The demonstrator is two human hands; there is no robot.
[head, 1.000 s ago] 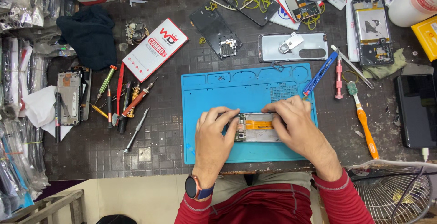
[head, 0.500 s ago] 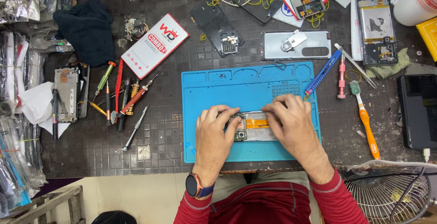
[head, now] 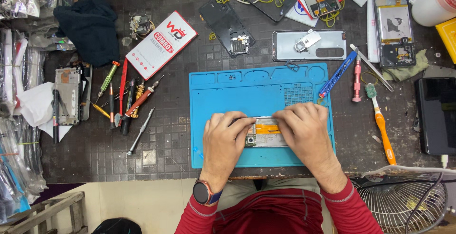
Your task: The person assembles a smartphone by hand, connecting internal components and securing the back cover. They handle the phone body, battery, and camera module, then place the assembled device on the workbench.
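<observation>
An opened phone (head: 263,134) with orange flex cables and a bare circuit board lies on the blue repair mat (head: 247,89). My left hand (head: 224,141) grips its left end, fingers curled over the top edge. My right hand (head: 304,132) covers its right end, fingertips pressing along the top edge. Most of the phone is hidden under both hands. A watch sits on my left wrist.
Several screwdrivers (head: 126,101) lie left of the mat, beside a red-and-white box (head: 161,44) and a dark cloth (head: 88,27). Phone back covers (head: 308,45), tweezers, a blue pry tool (head: 338,74) and an orange toothbrush (head: 382,122) lie behind and right. A fan grille (head: 403,200) sits bottom right.
Both hands stay on the phone; fingers have shifted slightly along its top edge. The view has drifted a little.
</observation>
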